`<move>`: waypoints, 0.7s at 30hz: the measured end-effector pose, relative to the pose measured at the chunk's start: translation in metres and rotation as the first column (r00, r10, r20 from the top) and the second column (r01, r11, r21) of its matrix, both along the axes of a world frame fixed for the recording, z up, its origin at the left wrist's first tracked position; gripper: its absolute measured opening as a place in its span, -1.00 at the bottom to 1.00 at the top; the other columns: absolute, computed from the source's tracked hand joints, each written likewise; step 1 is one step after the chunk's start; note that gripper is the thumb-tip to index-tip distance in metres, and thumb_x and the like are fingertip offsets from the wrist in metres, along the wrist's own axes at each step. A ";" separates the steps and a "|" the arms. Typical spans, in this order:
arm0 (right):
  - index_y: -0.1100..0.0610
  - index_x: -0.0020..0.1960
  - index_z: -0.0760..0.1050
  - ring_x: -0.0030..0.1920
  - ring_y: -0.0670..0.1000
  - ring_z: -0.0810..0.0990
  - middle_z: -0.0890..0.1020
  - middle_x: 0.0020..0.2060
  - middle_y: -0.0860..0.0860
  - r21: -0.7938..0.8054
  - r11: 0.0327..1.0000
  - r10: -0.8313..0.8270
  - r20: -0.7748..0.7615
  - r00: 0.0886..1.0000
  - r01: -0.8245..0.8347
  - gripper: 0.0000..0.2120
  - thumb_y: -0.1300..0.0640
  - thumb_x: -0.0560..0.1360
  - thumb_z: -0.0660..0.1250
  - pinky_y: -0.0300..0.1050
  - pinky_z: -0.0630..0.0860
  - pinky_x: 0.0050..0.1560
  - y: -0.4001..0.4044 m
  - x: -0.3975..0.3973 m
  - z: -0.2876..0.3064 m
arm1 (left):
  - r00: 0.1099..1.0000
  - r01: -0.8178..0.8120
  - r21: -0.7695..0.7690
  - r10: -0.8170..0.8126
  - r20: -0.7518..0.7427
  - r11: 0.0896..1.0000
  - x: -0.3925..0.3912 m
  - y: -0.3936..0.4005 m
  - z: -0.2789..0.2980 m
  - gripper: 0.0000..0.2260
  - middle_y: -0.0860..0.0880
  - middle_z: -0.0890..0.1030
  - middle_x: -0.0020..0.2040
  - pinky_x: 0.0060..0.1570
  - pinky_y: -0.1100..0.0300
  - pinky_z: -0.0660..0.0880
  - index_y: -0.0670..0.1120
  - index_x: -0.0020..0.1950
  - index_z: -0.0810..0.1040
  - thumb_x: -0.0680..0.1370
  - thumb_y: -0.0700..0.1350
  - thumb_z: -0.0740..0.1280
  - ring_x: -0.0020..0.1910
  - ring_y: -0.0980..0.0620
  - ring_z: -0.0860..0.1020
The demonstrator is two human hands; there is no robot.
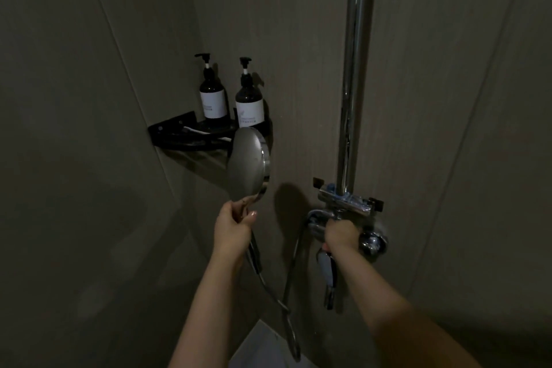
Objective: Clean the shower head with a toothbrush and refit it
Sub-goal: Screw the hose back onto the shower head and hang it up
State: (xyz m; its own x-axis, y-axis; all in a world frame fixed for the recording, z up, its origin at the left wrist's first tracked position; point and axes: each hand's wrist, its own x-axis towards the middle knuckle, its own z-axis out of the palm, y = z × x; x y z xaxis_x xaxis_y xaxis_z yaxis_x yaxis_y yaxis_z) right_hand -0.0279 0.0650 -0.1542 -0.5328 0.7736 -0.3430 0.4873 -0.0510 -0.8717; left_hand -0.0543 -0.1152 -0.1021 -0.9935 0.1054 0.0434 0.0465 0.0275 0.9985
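My left hand (233, 227) grips the handle of the round chrome shower head (248, 164), held upright with its back toward me and its face turned to the wall. Its hose (288, 293) loops down and back up to the mixer. My right hand (340, 233) is curled round the chrome mixer valve (372, 240) on the wall, just below the slider bracket (348, 197). A white toothbrush (194, 129) lies on the black corner shelf (167, 128), partly hidden behind the shower head.
Two dark pump bottles (212, 98) (249, 104) with white labels stand on the corner shelf. A chrome riser pipe (354, 69) runs up the wall. The mixer lever (327, 275) points down below my right hand. The room is dim.
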 end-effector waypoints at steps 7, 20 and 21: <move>0.34 0.19 0.46 -0.35 0.12 0.54 0.58 -0.04 0.27 -0.291 0.949 -0.145 -0.061 0.987 0.122 -0.74 0.23 0.58 0.17 -0.01 0.59 -0.14 -0.001 -0.008 0.004 | 0.997 -0.067 0.044 0.069 -0.032 0.997 0.003 0.002 0.002 -0.71 -0.13 0.62 0.06 0.10 0.17 0.47 -0.21 0.18 0.54 0.47 -0.34 0.36 0.04 -0.02 0.58; 0.14 -0.20 0.37 -0.41 -0.06 0.37 0.39 -0.37 0.04 -0.746 0.637 -0.516 -0.226 0.826 0.193 -0.78 0.20 0.60 0.06 -0.31 0.31 -0.53 -0.007 -0.012 -0.003 | 0.994 -0.081 0.090 0.087 -0.071 0.993 0.004 -0.006 0.002 -0.81 0.01 0.58 -0.24 -0.22 0.45 0.46 -0.10 -0.12 0.56 0.46 -0.39 0.34 -0.28 0.20 0.53; 0.11 -0.25 0.34 -0.43 -0.09 0.30 0.37 -0.38 0.01 -0.792 0.592 -0.536 -0.252 0.805 0.146 -0.74 0.21 0.59 0.04 -0.35 0.28 -0.61 -0.005 -0.013 -0.006 | 0.993 -0.090 0.076 0.096 -0.070 0.993 0.004 -0.007 0.001 -0.82 0.01 0.57 -0.25 -0.22 0.42 0.45 -0.10 -0.15 0.55 0.46 -0.39 0.34 -0.32 0.24 0.53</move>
